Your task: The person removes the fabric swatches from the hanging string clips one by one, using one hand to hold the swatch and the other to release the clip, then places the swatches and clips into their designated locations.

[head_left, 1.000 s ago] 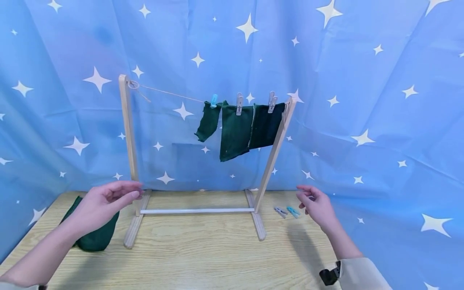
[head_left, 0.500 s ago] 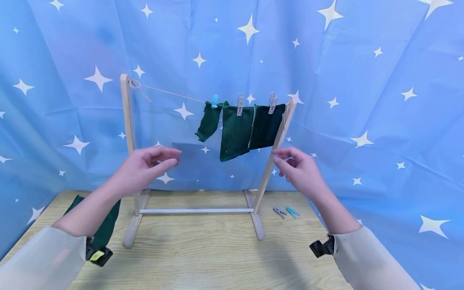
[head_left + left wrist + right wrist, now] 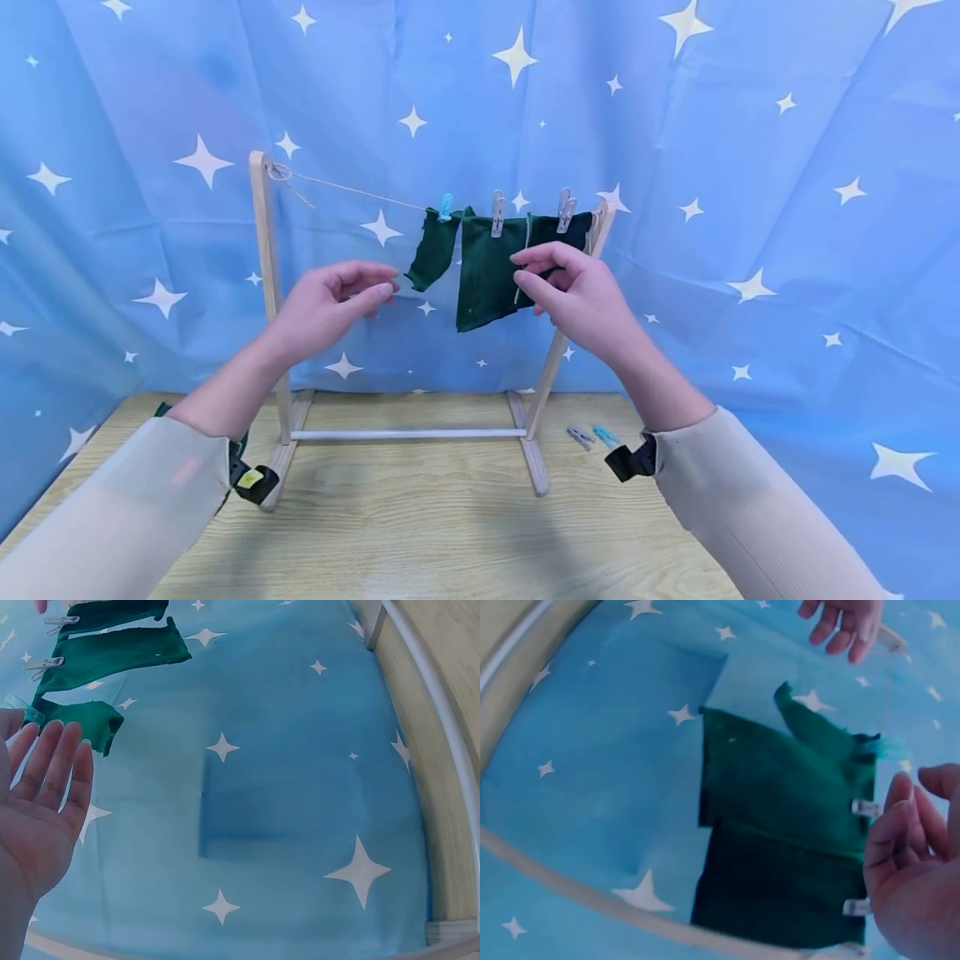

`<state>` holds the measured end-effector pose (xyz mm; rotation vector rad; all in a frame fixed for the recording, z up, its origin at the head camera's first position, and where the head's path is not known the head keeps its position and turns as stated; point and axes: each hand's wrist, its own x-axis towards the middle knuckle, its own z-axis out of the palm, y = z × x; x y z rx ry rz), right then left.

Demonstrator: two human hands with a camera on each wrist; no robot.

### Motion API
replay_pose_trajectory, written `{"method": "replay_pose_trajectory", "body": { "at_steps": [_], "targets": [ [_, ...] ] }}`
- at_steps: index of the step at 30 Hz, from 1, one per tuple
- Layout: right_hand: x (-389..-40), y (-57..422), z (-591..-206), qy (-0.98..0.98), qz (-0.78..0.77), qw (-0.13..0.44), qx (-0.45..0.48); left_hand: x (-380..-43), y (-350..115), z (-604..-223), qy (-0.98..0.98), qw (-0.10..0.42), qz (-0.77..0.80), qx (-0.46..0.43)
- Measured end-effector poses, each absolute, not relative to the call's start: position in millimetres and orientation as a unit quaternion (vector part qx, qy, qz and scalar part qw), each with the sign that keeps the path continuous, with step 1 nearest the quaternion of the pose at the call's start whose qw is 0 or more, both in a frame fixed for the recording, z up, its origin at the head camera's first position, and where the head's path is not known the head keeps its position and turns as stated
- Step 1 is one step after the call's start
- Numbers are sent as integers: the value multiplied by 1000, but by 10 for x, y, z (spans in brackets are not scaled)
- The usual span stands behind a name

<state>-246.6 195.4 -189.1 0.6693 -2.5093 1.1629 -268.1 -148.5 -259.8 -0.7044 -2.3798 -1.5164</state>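
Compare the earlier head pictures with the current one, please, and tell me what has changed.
The left hand rose and moved right, toward the small green cloth; the right hand rose and moved left, now overlapping the larger cloths in the head view. Nothing was grasped or released. Those cloths, the wooden stand and the two clothespins on the table stayed put.

- Head looks forward and down over tabletop (image 3: 420, 525) and rack (image 3: 266, 242).
- Left wrist: tipped sideways, close by the left hand (image 3: 41, 814).
- Right wrist: tipped too, nearer the cloths (image 3: 784, 780) all share.
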Motion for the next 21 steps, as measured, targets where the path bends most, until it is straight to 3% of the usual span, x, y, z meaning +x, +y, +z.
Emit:
{"method": "replay_pose_trajectory", "body": {
  "at_steps": [5, 15, 21],
  "targets": [
    [-2492, 1760, -1770, -865, 408, 159, 245, -2770, -1415, -2546, -810, 120, -526, -229],
    [-2567, 1354, -1475, -866, 393, 168, 257, -3005, -1172, -2502, -788, 179, -553, -202],
    [-2661, 1142, -1354, -891, 352, 154, 240, -3142, -1027, -2427, -784, 164, -570, -183]
  ]
}}
